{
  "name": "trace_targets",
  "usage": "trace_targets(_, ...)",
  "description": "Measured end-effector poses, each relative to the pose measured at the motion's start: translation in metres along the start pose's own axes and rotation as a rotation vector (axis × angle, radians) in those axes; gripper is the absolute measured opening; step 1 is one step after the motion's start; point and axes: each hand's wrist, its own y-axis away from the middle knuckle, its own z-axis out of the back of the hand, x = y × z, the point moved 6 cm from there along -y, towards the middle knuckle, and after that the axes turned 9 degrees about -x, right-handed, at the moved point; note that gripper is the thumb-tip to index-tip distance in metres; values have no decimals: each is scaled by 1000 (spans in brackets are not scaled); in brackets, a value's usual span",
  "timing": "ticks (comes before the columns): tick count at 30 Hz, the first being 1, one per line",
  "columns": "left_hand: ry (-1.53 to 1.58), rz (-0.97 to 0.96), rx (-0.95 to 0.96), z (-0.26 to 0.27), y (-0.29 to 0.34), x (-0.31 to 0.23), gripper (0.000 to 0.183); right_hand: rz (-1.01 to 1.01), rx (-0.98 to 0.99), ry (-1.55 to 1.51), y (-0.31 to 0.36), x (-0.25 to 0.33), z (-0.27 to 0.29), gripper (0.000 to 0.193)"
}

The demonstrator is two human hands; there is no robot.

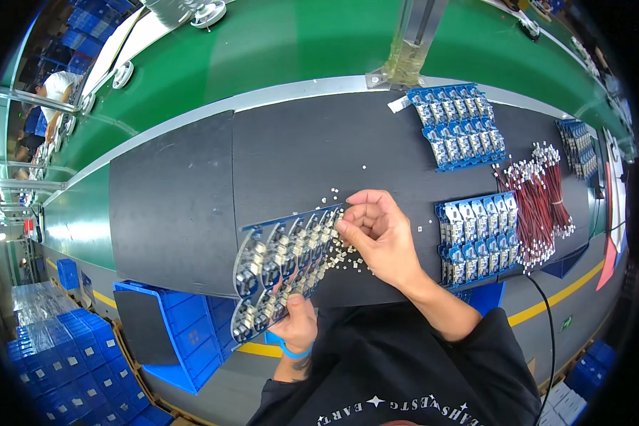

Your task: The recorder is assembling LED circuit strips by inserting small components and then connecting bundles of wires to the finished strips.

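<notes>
My left hand [296, 325] grips the lower edge of a circuit board panel [277, 259], holding it tilted above the black mat. Rows of identical boards with pale and dark components cover the panel, which has a blue edge. At its right end, my right hand [380, 238] is closed in a pinch, thumb and index finger against the last boards. Whatever small part lies between those fingertips is hidden. Small whitish pieces [346, 257] lie scattered on the mat beside and below the panel's right end.
Stacked blue board panels [478, 238] stand right of my right hand, with another stack [461, 128] farther back. Red wire bundles with white connectors [539, 206] lie beyond them. A metal post [408, 42] rises at the mat's far edge. Blue crates [184, 330] stand below left.
</notes>
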Motion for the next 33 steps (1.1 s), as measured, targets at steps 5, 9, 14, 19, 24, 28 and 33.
trace_targets(5, -226, -87, -15, 10, 5, -4, 35, -25, 59, 45, 1, -1, -2, 31)
trace_targets(9, -386, -121, 12, 8, 5, -11, 37, 27, 42, 88, 0, -2, 0, 30)
trace_targets(14, -344, -125, 51, 9, 4, -14, 36, -22, 63, 44, -5, -6, 1, 28)
trace_targets(19, -405, -81, 60, 2, 1, -15, 37, -19, 64, 137, 2, -4, 2, 29)
trace_targets(24, -446, -220, 69, 6, 8, -11, 31, -11, 59, -29, 3, -2, -9, 32)
trace_targets(28, -361, -204, 35, 4, 6, -12, 30, -73, 122, -71, 1, -6, -10, 35)
trace_targets(33, -392, -154, 44, 10, 7, -11, 33, -31, 99, 11, 0, -5, -9, 34)
